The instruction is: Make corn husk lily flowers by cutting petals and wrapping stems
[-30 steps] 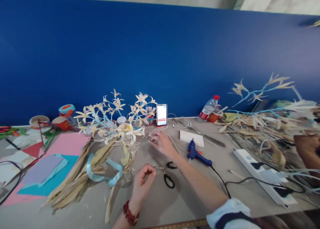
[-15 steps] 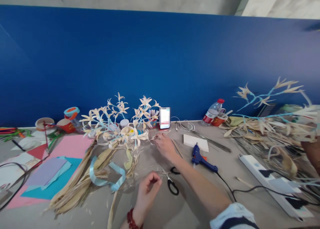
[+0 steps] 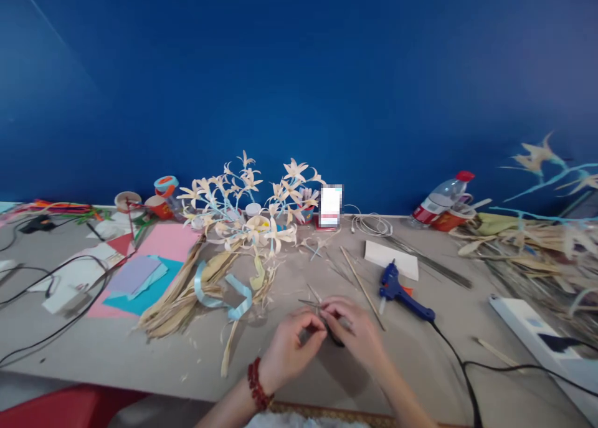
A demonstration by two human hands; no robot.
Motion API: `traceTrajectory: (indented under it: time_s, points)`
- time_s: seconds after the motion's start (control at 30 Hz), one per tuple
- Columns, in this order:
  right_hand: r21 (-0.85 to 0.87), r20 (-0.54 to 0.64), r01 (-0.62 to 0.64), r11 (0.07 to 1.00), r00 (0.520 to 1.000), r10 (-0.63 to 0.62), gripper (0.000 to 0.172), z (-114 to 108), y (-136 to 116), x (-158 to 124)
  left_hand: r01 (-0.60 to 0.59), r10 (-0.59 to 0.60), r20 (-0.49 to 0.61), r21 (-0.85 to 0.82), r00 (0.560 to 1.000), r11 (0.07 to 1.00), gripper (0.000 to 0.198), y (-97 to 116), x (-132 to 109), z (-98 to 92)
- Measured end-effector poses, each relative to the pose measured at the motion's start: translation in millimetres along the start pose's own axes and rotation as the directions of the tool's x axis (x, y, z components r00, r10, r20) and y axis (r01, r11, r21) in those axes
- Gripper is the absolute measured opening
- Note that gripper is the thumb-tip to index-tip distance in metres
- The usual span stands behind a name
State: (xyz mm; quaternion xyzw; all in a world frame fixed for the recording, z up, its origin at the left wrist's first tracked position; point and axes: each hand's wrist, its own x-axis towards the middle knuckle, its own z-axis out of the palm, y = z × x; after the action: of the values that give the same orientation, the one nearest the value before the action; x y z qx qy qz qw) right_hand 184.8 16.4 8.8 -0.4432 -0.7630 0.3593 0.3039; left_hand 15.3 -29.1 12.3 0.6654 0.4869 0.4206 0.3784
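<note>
My left hand (image 3: pixel 293 342), with a red bead bracelet at the wrist, is closed, thumb and forefinger pinched together. Close against its fingertips, my right hand (image 3: pixel 355 329) is pinched as well. Whatever lies between the fingers is too small to make out. Under and just behind both hands lie scissors (image 3: pixel 308 303); their blades show, while the handles are mostly covered. Farther back is a small pale flower with a light blue stem (image 3: pixel 315 249). A bunch of cream husk flowers (image 3: pixel 247 194) stands behind to the left, near dried husk strips (image 3: pixel 175 291) and a blue ribbon (image 3: pixel 239 298).
A blue glue gun (image 3: pixel 402 294) with a black cord lies to the right, beside a white block (image 3: pixel 391 260) and a thin stick (image 3: pixel 362 288). Farther right are a power strip (image 3: pixel 537 337), a bottle (image 3: pixel 441 199) and husk material. Coloured paper (image 3: pixel 135 275) lies left; a phone (image 3: pixel 331 207) stands behind.
My right hand has come back from near the phone to meet my left hand over the scissors. The view has tilted down and shifted left.
</note>
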Motion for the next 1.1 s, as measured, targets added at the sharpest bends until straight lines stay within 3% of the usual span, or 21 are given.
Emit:
traceTrajectory:
  time_s: [0.07, 0.17, 0.3, 0.33, 0.37, 0.43, 0.57, 0.67, 0.8, 0.93, 1.1]
  points:
    - [0.055, -0.018, -0.027, 0.998, 0.999, 0.028, 0.026, 2, 3, -11, -0.030, 0.036, -0.038, 0.129, 0.999, 0.991, 0.010, 5, -3, -20.8]
    - [0.106, -0.028, -0.080, 0.991, 0.996, 0.084, 0.026, 2, 8, -20, 0.030, 0.061, -0.292, 0.298, 0.955, 0.954, 0.012, 1, -15, -64.2]
    - [0.099, -0.004, -0.085, 0.991, 0.996, 0.086, 0.026, 1, 11, -25, 0.306, -0.023, -0.601, 0.374, 0.799, 0.876, 0.017, -15, -51, -110.6]
    - [0.091, 0.006, -0.080, 0.993, 0.997, 0.080, 0.025, 2, 11, -25, 0.385, -0.084, -0.612, 0.380, 0.787, 0.841, 0.020, -18, -61, -115.8]
    - [0.084, 0.011, -0.073, 0.994, 0.997, 0.073, 0.025, 2, 11, -24, 0.451, -0.162, -0.576, 0.404, 0.801, 0.796, 0.022, -22, -71, -118.2]
    - [0.076, 0.008, -0.059, 0.995, 0.998, 0.059, 0.023, 5, 10, -23, 0.538, -0.324, -0.458, 0.486, 0.828, 0.688, 0.024, -27, -86, -116.2]
    - [0.083, 0.010, -0.035, 0.996, 0.999, 0.035, 0.022, 10, 7, -22, 0.594, -0.481, -0.357, 0.579, 0.801, 0.558, 0.019, -36, -96, -101.7]
    - [0.082, 0.047, -0.031, 0.996, 0.999, 0.028, 0.021, 11, 5, -25, 0.578, -0.486, -0.319, 0.526, 0.814, 0.623, 0.021, -42, -93, -95.2]
    - [0.044, 0.076, -0.058, 0.997, 0.996, 0.055, 0.020, 6, 3, -32, 0.558, -0.499, -0.269, 0.224, 0.824, 0.799, 0.030, -48, -90, -90.6]
    - [0.031, 0.071, -0.092, 0.995, 0.993, 0.089, 0.020, 3, 5, -37, 0.560, -0.548, -0.253, -0.028, 0.797, 0.828, 0.034, -45, -87, -80.5]
    - [0.120, 0.098, -0.123, 0.985, 0.989, 0.112, 0.018, 11, -1, -35, 0.500, -0.494, -0.239, -0.040, 0.836, 0.865, 0.032, -31, -73, -60.0]
